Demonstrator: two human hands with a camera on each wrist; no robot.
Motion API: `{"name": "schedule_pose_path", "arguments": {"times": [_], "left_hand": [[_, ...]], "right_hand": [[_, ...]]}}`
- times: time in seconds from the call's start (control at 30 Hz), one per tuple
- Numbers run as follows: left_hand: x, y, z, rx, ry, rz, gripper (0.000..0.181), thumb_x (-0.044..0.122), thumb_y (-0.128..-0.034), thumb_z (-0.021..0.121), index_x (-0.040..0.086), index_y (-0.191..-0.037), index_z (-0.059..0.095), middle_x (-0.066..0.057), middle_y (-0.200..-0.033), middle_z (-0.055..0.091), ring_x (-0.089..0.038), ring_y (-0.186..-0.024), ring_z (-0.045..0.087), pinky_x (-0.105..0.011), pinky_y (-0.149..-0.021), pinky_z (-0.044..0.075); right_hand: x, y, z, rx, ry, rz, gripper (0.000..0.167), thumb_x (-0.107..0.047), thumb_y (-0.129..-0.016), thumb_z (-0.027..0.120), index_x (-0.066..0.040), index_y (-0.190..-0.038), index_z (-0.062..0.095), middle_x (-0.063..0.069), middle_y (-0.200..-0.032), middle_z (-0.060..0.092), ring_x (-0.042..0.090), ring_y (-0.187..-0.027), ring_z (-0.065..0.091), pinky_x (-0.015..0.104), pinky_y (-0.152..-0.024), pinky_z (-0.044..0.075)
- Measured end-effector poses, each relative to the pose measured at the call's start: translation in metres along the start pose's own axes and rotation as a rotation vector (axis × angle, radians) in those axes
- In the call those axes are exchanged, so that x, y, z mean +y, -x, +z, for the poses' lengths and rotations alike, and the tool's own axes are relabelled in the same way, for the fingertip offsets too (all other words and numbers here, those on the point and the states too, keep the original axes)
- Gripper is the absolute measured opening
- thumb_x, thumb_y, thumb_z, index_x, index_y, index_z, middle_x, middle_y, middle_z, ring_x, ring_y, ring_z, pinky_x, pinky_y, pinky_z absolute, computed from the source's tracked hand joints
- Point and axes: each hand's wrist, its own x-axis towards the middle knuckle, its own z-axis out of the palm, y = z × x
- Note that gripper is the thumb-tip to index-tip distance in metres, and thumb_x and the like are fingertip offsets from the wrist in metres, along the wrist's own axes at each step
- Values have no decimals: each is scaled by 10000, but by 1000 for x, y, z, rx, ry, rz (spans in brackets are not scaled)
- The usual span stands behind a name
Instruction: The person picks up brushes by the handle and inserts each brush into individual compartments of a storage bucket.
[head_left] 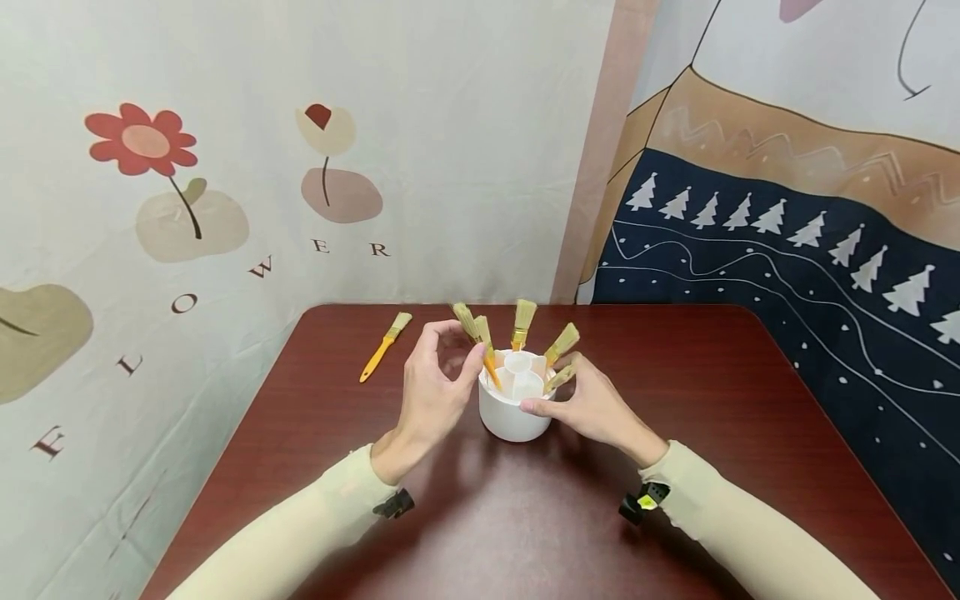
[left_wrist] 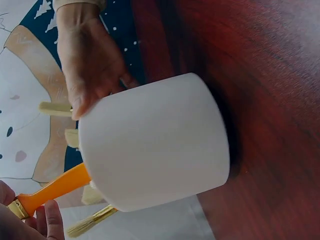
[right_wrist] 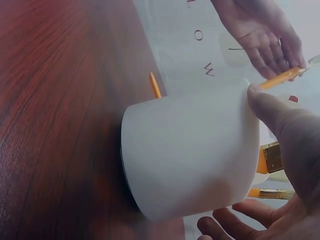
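A white round holder (head_left: 513, 421) with inner compartments stands upright on the table, and several paintbrushes (head_left: 523, 317) poke out of it, bristles up. My left hand (head_left: 433, 387) pinches a paintbrush (left_wrist: 62, 186) near its metal band. That brush's orange handle points down into the holder's left side; its lower end is hidden behind the wall in the left wrist view. On the opposite side, my right hand (head_left: 600, 404) grips the holder's rim, with the thumb at the near edge and the fingers around the far right side.
Left of the holder, another paintbrush (head_left: 385, 348) with an orange handle lies flat on the dark red wooden table (head_left: 300, 433). Behind the table hang a pale flower-print cloth (head_left: 465, 150) and a dark blue cloth with trees (head_left: 697, 258).
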Motion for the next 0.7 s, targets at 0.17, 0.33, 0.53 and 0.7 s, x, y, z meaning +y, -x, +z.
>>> {"name": "schedule_pose_path", "arguments": {"times": [0.17, 0.33, 0.53, 0.7], "left_hand": [[-5, 4, 2, -36, -17, -34, 391, 54, -1057, 844, -1, -1391, 647, -184, -1293, 762, -276, -1099, 805, -228, -949, 682], [-10, 8, 3, -72, -67, -55, 370, 68, -1050, 856, 17, -1355, 653, -150, -1286, 772, -266, -1093, 832, -248, -955, 691], [-15, 13, 1, -93, -118, -57, 350, 86, -1038, 872, 26, -1319, 671, -127, -1230, 812, -255, -1077, 847, -314, -960, 708], [-20, 16, 0, -98, -136, -69, 349, 115, -1033, 883, 42, -1315, 690, -128, -1176, 839, -254, -1050, 846, -386, -950, 719]], "right_hand": [[-2, 2, 2, 13, 5, 15, 813, -532, -892, 1012, -89, -1432, 595, 120, -1371, 719, 278, -1203, 756, 426, -1009, 648], [-4, 2, 5, 23, 10, 19, 835, -522, -886, 1017, -92, -1460, 588, 118, -1384, 717, 273, -1197, 749, 417, -1003, 645], [-5, 3, 5, 33, 25, 50, 856, -552, -877, 1012, -61, -1433, 586, 134, -1341, 716, 276, -1148, 746, 372, -922, 625], [-6, 5, 6, 35, 21, 63, 859, -558, -877, 1012, -67, -1432, 578, 137, -1339, 709, 280, -1151, 753, 367, -915, 626]]}}
